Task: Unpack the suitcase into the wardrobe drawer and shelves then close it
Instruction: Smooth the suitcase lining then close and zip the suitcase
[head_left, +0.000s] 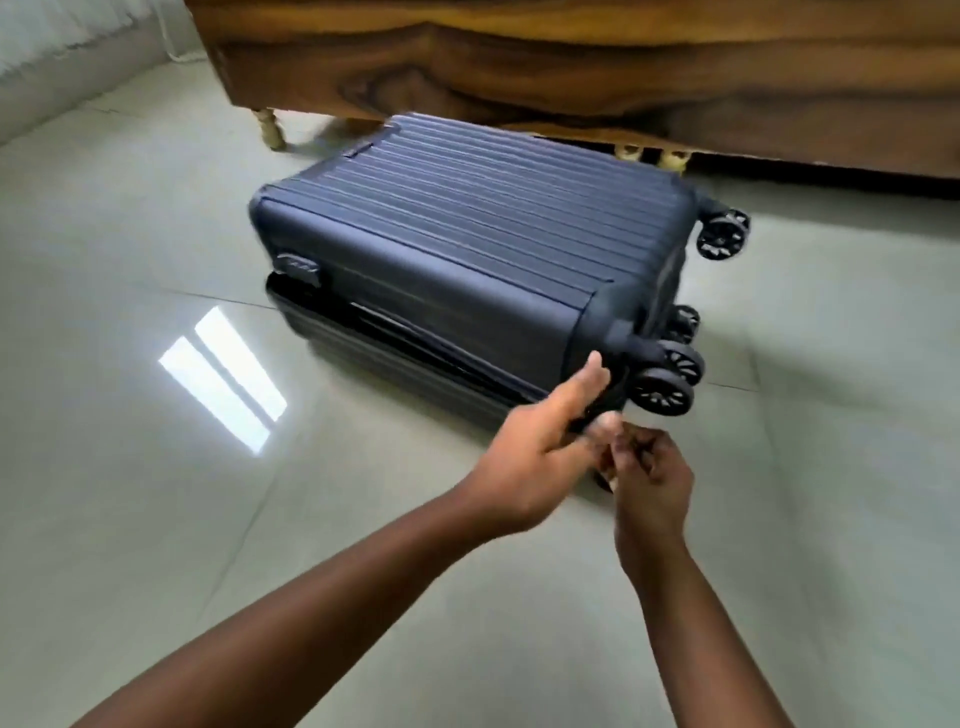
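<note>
1. The navy hard-shell suitcase (467, 270) lies flat on the floor, long axis running far-left to near-right, wheels right.
2. Both hands meet at its near-right corner: left hand (524, 457) gripping the edge, right hand (649, 467) apparently pinching the zipper pull; blur obscures it.
3. The zip seam runs left from there.

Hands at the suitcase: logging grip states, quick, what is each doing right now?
Left hand: fingers curled round the near corner of the navy suitcase, by the wheels.
Right hand: fingers curled, pinching something small; blur hides what.
</note>
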